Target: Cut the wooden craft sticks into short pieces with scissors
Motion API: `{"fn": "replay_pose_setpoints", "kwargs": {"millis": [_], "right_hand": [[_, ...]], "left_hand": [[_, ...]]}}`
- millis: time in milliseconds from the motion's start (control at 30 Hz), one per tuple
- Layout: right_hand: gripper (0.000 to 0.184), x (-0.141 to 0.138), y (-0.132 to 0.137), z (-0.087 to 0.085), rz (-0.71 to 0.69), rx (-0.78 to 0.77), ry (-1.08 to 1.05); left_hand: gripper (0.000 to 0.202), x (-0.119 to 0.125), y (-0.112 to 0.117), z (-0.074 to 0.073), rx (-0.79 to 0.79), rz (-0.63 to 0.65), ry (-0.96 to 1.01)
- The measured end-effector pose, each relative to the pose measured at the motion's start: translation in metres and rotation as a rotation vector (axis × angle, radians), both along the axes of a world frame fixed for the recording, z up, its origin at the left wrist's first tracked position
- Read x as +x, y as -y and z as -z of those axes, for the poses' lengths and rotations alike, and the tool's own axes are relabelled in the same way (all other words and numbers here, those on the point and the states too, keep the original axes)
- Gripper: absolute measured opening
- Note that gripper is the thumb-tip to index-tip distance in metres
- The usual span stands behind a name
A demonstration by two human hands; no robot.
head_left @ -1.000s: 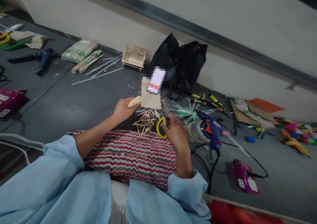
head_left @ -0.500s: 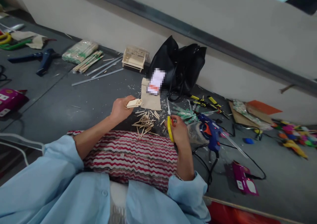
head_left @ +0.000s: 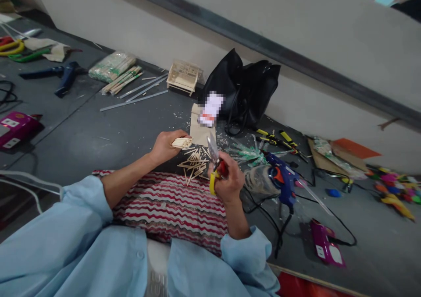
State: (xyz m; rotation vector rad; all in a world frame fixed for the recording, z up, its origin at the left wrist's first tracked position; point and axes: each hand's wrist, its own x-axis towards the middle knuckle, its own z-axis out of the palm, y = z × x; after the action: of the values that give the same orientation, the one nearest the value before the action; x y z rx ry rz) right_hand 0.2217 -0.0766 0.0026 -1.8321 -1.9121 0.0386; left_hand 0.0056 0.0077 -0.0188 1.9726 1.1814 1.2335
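Observation:
My left hand is closed round a small bundle of wooden sticks, held above the dark floor. My right hand grips scissors with yellow and red handles, blades pointing up toward the bundle. A loose pile of short wooden sticks lies on the floor between my hands, just beyond a red and white striped cloth over my lap.
A blue glue gun with its cord lies right of my right hand. A black bag, a brown paper piece, a small stick model, stick packets, pliers and a magenta box sit around.
My right hand lifted the scissors from the floor and brought them left, toward the stick bundle. The left hand stayed about where it was.

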Motion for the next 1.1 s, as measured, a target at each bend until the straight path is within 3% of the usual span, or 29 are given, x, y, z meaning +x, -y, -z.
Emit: {"fn": "replay_pose_setpoints", "kwargs": {"millis": [233,467,700,833,967,1033,1100], "right_hand": [[0.042,-0.007,-0.003,-0.011,-0.131,-0.043,0.119],[0.045,-0.007,-0.005,-0.011,-0.072,-0.074,0.047],[0.040,0.006,-0.024,-0.009,0.257,-0.223,-0.086],[0.039,0.018,-0.026,-0.012,0.392,-0.414,0.053],[0.054,0.017,-0.019,-0.025,0.318,-0.597,0.248],[0.055,0.006,-0.015,-0.036,0.287,-0.614,0.362],[0.057,-0.011,-0.012,-0.049,0.300,-0.487,0.416]], "left_hand": [[0.026,-0.002,-0.002,0.002,-0.006,0.015,-0.047],[0.026,-0.006,-0.007,-0.002,-0.025,-0.112,-0.207],[0.026,-0.024,-0.022,-0.015,-0.029,-0.324,-0.584],[0.029,-0.029,-0.025,-0.022,-0.103,-0.245,-0.850],[0.028,-0.027,-0.023,-0.022,-0.081,-0.139,-0.979],[0.028,-0.024,-0.020,-0.022,-0.042,-0.102,-1.007],[0.028,-0.021,-0.017,-0.022,-0.003,-0.076,-1.029]]}}
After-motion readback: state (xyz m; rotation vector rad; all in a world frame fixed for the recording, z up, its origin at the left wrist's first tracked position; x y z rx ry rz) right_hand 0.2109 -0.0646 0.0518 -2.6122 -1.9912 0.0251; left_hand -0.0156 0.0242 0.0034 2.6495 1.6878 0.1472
